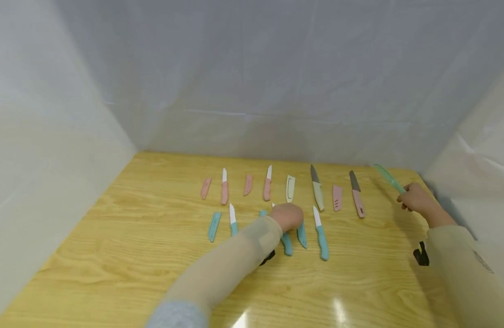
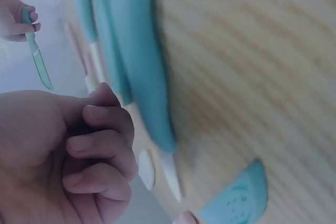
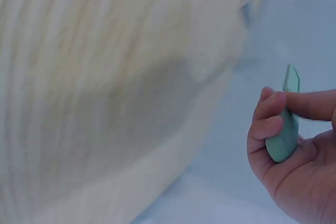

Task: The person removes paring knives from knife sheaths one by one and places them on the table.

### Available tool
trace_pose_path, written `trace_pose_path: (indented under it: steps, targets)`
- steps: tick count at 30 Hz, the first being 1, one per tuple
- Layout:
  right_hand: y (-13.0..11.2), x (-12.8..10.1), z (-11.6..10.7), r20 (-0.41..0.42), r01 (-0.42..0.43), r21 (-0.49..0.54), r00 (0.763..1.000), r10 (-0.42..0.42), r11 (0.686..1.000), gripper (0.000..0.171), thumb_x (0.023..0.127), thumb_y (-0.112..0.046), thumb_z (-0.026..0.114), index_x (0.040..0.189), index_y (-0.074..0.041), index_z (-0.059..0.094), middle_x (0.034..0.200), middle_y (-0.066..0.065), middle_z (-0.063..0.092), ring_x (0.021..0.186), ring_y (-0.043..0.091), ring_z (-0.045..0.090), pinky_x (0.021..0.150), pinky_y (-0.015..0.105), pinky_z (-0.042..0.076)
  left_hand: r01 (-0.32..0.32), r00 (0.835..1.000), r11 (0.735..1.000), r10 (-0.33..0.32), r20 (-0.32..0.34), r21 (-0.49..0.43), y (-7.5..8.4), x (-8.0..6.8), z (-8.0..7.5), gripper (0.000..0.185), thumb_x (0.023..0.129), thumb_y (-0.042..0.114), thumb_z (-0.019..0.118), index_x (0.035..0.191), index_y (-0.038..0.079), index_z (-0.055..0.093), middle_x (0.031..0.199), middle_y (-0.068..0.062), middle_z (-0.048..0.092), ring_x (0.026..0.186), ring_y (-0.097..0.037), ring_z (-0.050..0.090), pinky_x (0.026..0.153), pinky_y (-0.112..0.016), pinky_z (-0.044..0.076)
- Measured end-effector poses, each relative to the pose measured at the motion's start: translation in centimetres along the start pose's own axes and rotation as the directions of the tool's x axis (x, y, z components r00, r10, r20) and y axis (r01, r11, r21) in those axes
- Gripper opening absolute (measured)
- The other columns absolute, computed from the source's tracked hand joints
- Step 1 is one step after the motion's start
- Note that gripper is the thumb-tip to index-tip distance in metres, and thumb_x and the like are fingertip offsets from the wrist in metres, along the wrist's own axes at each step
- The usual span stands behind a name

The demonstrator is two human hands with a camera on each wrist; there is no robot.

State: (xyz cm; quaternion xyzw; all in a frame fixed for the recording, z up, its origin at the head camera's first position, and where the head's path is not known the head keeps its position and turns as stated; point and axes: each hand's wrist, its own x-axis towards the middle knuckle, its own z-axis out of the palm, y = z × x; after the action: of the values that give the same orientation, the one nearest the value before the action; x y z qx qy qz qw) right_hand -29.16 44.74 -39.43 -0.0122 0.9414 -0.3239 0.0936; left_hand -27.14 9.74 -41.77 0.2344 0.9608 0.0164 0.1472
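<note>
One green knife (image 1: 389, 178) in right hand (image 1: 415, 198), blade up-left, away

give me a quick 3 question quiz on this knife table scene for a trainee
1. Multiple choice: what does the right hand grip?
A. a pink knife
B. the green knife
C. a blue sheath

2. True or false: the left hand holds a knife lifted off the wooden table.

3. Fill in: the knives in the row nearer the person have ____ handles, like the blue knife.

Key
1. B. Its fingers curl round the green handle, the blade pointing away.
2. False. The left hand hangs over the blue knives with curled fingers, and the left wrist view shows nothing in them.
3. Blue. The far row is mostly pink.
</note>
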Motion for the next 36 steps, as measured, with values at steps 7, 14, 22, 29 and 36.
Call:
trace_pose_path:
  steps: [7, 14, 22, 29, 36]
  targets:
    - [-4.5, -1.8, 1.6, -0.048, 0.082, -0.1, 0.995, -0.087, 0.992, 0.047, 0.106, -0.025, 0.036, 0.125, 0.018, 0.039, 0.085, 0.011, 0.057, 0.062, 0.016, 0.047, 0.054, 0.031, 0.04, -0.024, 0.994, 0.988, 0.007, -0.109, -0.155, -1.4, -0.4, -1.0, 0.045, 0.105, 0.041, 0.035, 0.108, 0.008, 0.064, 0.099, -0.006, 0.065, 0.081, -0.017, 0.059, 0.072, -0.029, 0.05]
    - [-8.3, -3.3, 4.6, -0.047, 0.151, -0.133, 0.986, -0.159, 0.979, 0.046, 0.105, -0.041, 0.037, 0.108, 0.001, 0.055, 0.075, 0.006, 0.051, 0.056, 0.016, 0.037, 0.052, 0.031, 0.035, -0.05, 0.968, 0.971, -0.01, -0.249, -0.234, -2.7, -1.6, -1.5, 0.068, 0.098, 0.055, 0.043, 0.147, 0.008, 0.034, 0.147, -0.013, 0.039, 0.135, -0.028, 0.039, 0.11, -0.039, 0.036]
    - [-11.0, -4.8, 8.4, -0.011, 0.239, -0.144, 0.97, -0.243, 0.96, 0.032, 0.103, -0.031, 0.046, 0.109, -0.001, 0.056, 0.075, 0.007, 0.051, 0.058, 0.017, 0.039, 0.053, 0.031, 0.035, -0.159, 0.914, 0.976, 0.089, -0.396, -0.148, -2.5, -2.6, -1.9, 0.089, 0.092, 0.058, 0.052, 0.155, 0.008, 0.012, 0.16, -0.011, 0.018, 0.148, -0.027, 0.016, 0.12, -0.043, 0.018]
    - [-12.5, -5.5, 11.0, -0.016, 0.359, -0.232, 0.928, -0.373, 0.904, 0.021, 0.099, -0.017, 0.055, 0.106, 0.002, 0.062, 0.073, 0.003, 0.057, 0.058, 0.012, 0.043, 0.056, 0.027, 0.038, -0.263, 0.876, 0.964, 0.255, -0.408, 0.038, -1.8, -3.1, -2.1, 0.083, 0.094, 0.053, 0.053, 0.153, 0.006, 0.02, 0.159, -0.013, 0.021, 0.148, -0.027, 0.02, 0.117, -0.047, 0.023]
    - [-13.5, -6.1, 12.0, -0.011, 0.369, -0.253, 0.923, -0.384, 0.894, 0.021, 0.099, -0.018, 0.056, 0.107, 0.0, 0.063, 0.076, 0.004, 0.06, 0.056, 0.011, 0.045, 0.05, 0.026, 0.038, -0.326, 0.869, 0.934, 0.358, -0.341, 0.149, -1.4, -3.4, -1.9, 0.07, 0.098, 0.047, 0.05, 0.15, 0.004, 0.031, 0.155, -0.01, 0.033, 0.144, -0.024, 0.03, 0.116, -0.043, 0.028]
